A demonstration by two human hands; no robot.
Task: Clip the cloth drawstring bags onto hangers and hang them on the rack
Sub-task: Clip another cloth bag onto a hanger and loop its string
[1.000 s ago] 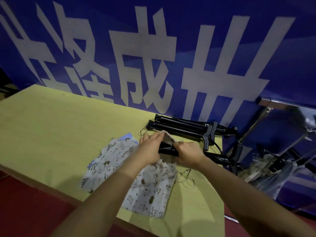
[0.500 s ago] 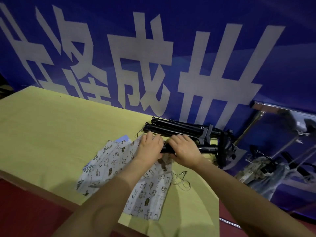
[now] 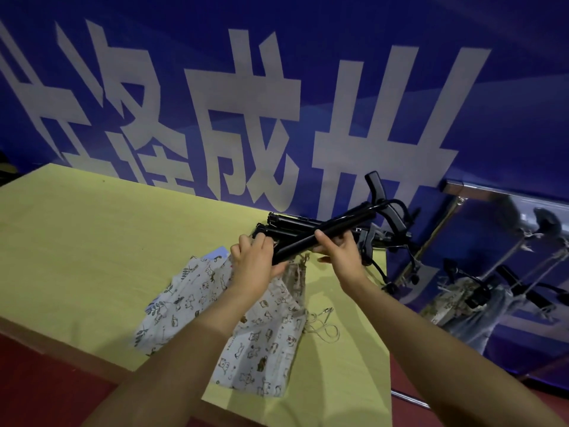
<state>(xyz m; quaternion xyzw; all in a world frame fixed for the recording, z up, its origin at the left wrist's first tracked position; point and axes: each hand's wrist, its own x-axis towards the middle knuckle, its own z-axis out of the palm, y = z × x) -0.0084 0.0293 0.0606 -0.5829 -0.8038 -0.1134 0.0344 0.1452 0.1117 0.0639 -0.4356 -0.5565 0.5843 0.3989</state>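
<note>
Black plastic clip hanger [image 3: 331, 234] is lifted at a slant above the yellow-green worktop [image 3: 92, 241], gripped by both hands: the left hand [image 3: 257, 266] curls round its lower end, the right hand [image 3: 337, 251] wraps its middle. Beneath them a white printed cloth drawstring bag [image 3: 264, 343] lies flat, with more black hangers [image 3: 286, 223] stacked just behind.

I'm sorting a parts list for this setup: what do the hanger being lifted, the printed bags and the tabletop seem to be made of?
Hanger: matte black, probably plastic; smooth moulded bar and clips, though coated metal is possible.
Printed bags: thin woven cloth, pale with small animal prints; it wrinkles and lies limp.
Tabletop: pale yellow-green, smooth and flat, likely laminated board; no grain visible.
</note>
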